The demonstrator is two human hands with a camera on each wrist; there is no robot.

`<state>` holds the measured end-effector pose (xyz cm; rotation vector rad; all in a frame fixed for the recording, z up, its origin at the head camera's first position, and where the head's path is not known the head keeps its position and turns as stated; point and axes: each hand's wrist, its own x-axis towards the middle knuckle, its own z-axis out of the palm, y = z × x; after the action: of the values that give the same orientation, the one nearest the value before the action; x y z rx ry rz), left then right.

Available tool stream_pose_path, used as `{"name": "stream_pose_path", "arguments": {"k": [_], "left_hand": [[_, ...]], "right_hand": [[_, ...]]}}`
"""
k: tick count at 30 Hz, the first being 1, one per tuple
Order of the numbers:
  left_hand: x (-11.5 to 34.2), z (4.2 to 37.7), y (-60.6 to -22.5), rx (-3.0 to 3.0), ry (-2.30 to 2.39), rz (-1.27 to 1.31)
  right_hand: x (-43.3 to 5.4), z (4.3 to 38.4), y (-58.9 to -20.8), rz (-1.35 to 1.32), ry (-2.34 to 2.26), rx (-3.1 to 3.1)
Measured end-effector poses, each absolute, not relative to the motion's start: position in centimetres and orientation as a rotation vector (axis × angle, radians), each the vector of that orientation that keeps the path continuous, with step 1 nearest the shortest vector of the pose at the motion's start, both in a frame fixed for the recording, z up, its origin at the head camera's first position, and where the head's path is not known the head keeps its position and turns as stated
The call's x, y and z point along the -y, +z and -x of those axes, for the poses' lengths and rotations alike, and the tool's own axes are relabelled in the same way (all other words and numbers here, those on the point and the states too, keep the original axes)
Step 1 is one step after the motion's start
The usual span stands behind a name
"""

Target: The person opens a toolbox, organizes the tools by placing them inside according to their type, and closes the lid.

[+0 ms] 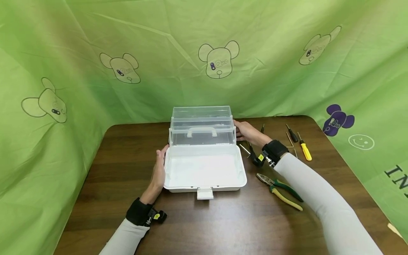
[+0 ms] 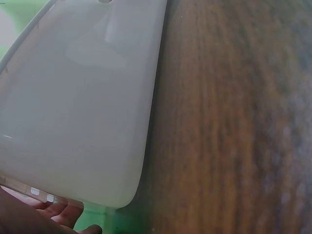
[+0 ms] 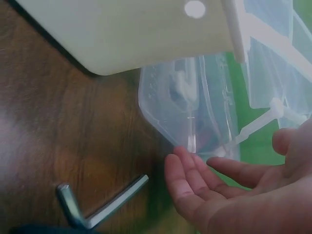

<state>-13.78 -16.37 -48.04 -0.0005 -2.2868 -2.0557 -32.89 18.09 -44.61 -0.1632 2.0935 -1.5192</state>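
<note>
A white plastic toolbox (image 1: 205, 171) stands on the table with its front latch (image 1: 205, 193) hanging out toward me. Stepped clear trays (image 1: 202, 122) rise at its back, and the white bottom compartment shows bare. My left hand (image 1: 158, 170) lies along the box's left side, its fingers pointing toward the back. At the right rear, my right hand (image 1: 250, 132) is beside the clear trays. In the right wrist view its loosely bent fingers (image 3: 178, 183) are at the edge of a clear plastic part (image 3: 170, 102) behind the box.
Right of the box lie pliers (image 1: 274, 183) with green and yellow handles, a yellow screwdriver (image 1: 306, 151), a black-handled screwdriver (image 1: 292, 135) and a hex key (image 1: 289, 140). Another bent metal key (image 3: 117, 202) lies near my right hand. A green curtain (image 1: 159, 88) hangs behind the table.
</note>
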Motion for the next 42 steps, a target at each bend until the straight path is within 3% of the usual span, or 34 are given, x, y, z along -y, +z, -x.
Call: {"name": "stream_pose_path", "arguments": {"k": [15, 28, 42], "left_hand": [[16.5, 13.9, -48.1, 2.271, -2.064, 0.014], [16.7, 13.9, -48.2, 2.280, -2.060, 0.001], [16.5, 14.0, -48.3, 2.272, -2.075, 0.004]], "right_hand": [[-19.8, 29.8, -42.5, 0.312, -1.353, -2.234], [-21.0, 25.6, -41.1, 0.770, -0.895, -2.629], [-23.0, 21.3, -40.6, 0.951, -0.666, -2.860]]}}
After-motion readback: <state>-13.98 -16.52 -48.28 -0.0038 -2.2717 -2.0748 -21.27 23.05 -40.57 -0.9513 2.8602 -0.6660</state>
